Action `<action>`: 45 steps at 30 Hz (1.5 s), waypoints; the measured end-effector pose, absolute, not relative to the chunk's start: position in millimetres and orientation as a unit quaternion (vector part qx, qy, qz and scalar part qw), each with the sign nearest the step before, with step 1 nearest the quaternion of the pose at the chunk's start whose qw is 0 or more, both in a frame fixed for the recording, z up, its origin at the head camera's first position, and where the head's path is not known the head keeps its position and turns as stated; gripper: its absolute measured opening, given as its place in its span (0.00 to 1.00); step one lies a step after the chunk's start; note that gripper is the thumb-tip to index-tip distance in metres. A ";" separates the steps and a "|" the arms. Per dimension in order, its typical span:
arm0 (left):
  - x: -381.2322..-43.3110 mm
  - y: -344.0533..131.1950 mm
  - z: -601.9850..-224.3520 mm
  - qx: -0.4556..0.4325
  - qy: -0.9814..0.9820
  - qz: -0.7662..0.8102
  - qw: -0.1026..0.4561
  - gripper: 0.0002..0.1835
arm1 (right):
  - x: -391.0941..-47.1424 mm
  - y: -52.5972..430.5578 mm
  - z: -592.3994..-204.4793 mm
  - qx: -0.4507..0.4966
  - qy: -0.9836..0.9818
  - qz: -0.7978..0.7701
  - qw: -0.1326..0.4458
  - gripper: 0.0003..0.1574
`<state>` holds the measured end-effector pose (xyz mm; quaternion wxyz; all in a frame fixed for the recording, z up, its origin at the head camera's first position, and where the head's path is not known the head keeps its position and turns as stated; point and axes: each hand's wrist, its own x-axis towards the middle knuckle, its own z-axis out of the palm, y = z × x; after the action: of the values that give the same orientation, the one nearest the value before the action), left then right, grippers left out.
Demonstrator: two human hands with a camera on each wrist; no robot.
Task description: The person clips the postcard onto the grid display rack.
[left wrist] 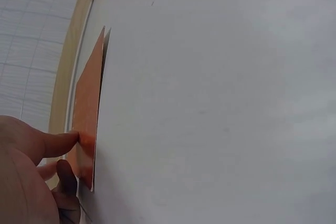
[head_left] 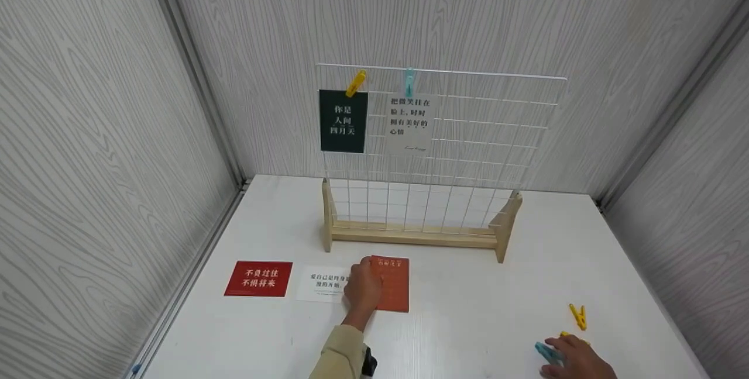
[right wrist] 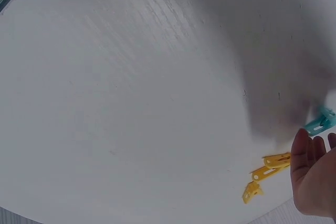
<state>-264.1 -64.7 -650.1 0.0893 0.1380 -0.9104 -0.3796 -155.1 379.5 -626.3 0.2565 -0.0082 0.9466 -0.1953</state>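
An orange-red card (head_left: pixel 396 285) with light print stands partly lifted off the white table. My left hand (head_left: pixel 364 288) pinches its left edge; in the left wrist view the thumb presses the face of the orange card (left wrist: pixel 89 108). Just left of it lies a white printed card (head_left: pixel 320 283), partly covered by that hand. At the lower right, my right hand (head_left: pixel 576 358) reaches over a light-blue clothespin (head_left: pixel 549 353), thumb and forefinger spread about it. Yellow clothespins (right wrist: pixel 270 169) lie beside the right hand (right wrist: pixel 315 179) in the right wrist view.
A white wire grid (head_left: pixel 480 133) on a wooden stand (head_left: pixel 415 240) rises behind. A yellow clothespin (head_left: pixel 356 83) holds a dark green card (head_left: pixel 343 139) there, and a blue clothespin (head_left: pixel 409 82) a pale card (head_left: pixel 409 140). A red card (head_left: pixel 258 278) lies at left.
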 end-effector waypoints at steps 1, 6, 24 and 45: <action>-264.0 -65.0 -649.8 0.136 -0.910 -0.381 0.092 0.20 | -155.8 380.6 -626.6 -0.011 0.944 -0.197 0.263 0.49; -262.9 -65.1 -647.6 0.135 -0.908 -0.386 0.093 0.19 | -158.7 384.5 -627.2 0.006 0.933 -0.208 0.293 0.50; -267.4 -67.3 -643.9 0.160 -0.899 -0.403 0.056 0.18 | -161.5 388.6 -633.3 0.016 0.928 -0.225 0.295 0.35; -259.8 -73.3 -648.3 0.113 -0.859 -0.494 0.076 0.18 | -157.7 379.2 -628.5 0.073 0.927 -0.237 0.281 0.37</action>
<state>-259.8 -73.3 -648.3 0.0757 0.1129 -0.8587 -0.4941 -157.7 379.2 -628.5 0.2808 0.0728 0.9272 -0.2368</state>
